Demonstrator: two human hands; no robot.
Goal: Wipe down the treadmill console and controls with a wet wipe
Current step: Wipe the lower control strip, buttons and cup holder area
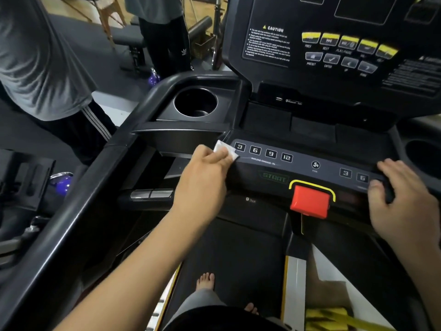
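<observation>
A black treadmill console (317, 139) fills the view, with a lower control strip (298, 164) of numbered incline and speed buttons, a fan button and a green START label. My left hand (202, 177) is shut on a small white wet wipe (225, 150) and presses it on the strip's left end, just left of the "3" button. My right hand (403, 201) rests on the strip's right end, fingers curled over its front edge, covering the buttons there. A red safety key (310, 201) sits between my hands.
The upper panel (338, 51) carries yellow and grey buttons and a caution label. Cup holders sit at left (195, 102) and right (422, 154). Two people stand at the upper left beside the left handrail (78, 206). My bare feet stand on the belt (238, 254).
</observation>
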